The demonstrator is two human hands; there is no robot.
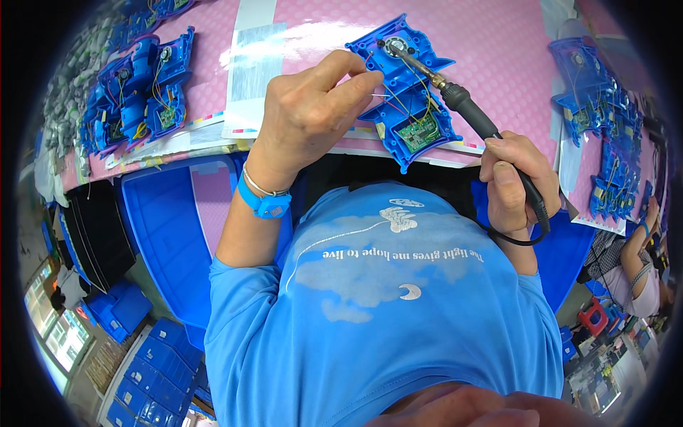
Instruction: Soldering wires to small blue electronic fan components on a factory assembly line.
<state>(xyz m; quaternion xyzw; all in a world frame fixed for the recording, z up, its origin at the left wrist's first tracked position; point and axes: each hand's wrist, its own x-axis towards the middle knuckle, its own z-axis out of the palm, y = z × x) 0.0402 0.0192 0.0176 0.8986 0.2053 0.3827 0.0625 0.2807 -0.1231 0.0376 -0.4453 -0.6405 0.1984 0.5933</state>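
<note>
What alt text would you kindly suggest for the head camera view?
The right hand holds a soldering iron, its tip at a round part in an open blue housing; the left hand is pinched beside it. More blue housings lie left and right on the pink table.

Blue casing (405,96), green board (420,133), pink dotted tabletop (491,50)

Bright; glare streaks your pink surface (491,78) beyond its near edge, which bows under fisheye distortion; picture corners black.
</note>
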